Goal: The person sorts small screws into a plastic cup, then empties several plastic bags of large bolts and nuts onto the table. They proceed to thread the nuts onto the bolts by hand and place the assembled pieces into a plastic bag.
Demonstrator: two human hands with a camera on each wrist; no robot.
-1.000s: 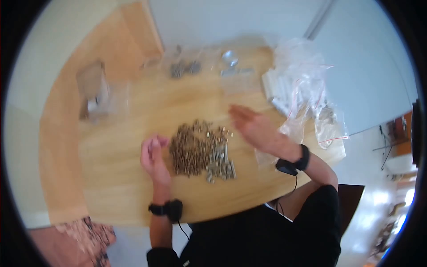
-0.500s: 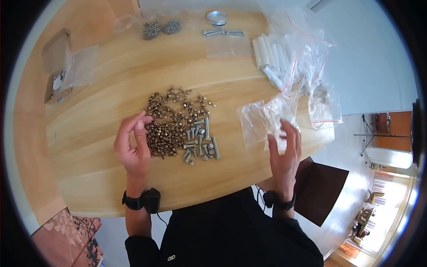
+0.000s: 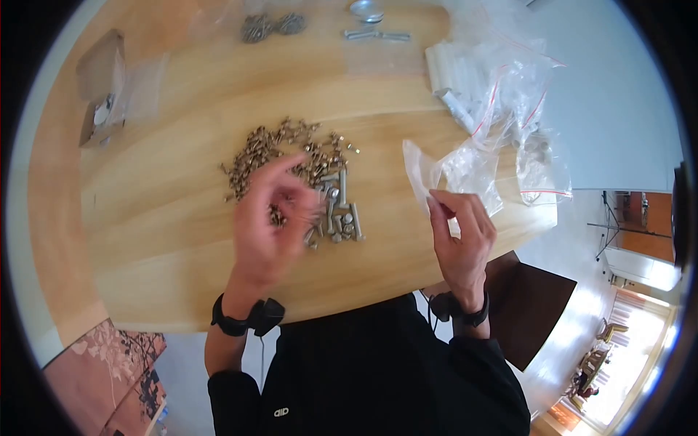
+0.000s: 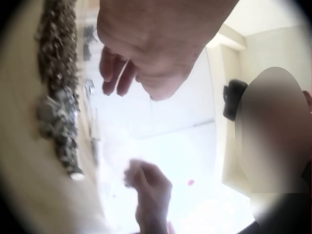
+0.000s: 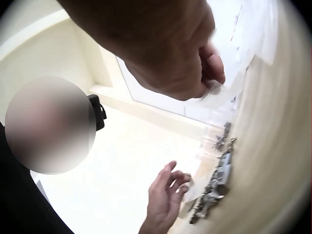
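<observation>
My right hand (image 3: pixel 463 236) pinches the edge of a clear plastic bag (image 3: pixel 418 171) between thumb and fingers; the bag is lifted at that edge. In the right wrist view the bag (image 5: pixel 229 90) trails from the fingertips. My left hand (image 3: pixel 265 221), blurred, hangs over the near part of a heap of small bronze-coloured bolts (image 3: pixel 254 149) with its fingers loosely bent and apart. It hides some of the bolts. Larger silver bolts (image 3: pixel 343 192) lie at the heap's right side, just past the left fingertips.
More clear zip bags (image 3: pixel 502 116) lie at the right with white rolls (image 3: pixel 454 69). At the back are bundles of grey screws (image 3: pixel 257 29), long bolts (image 3: pixel 376 35) and round metal lids (image 3: pixel 367 11). An open cardboard box (image 3: pixel 102 73) stands at the left. The table's front edge is close to my body.
My right hand came back from the table's middle to the bags and has taken hold of one, raising its edge. My left hand moved rightward from the heap's left side to over it.
</observation>
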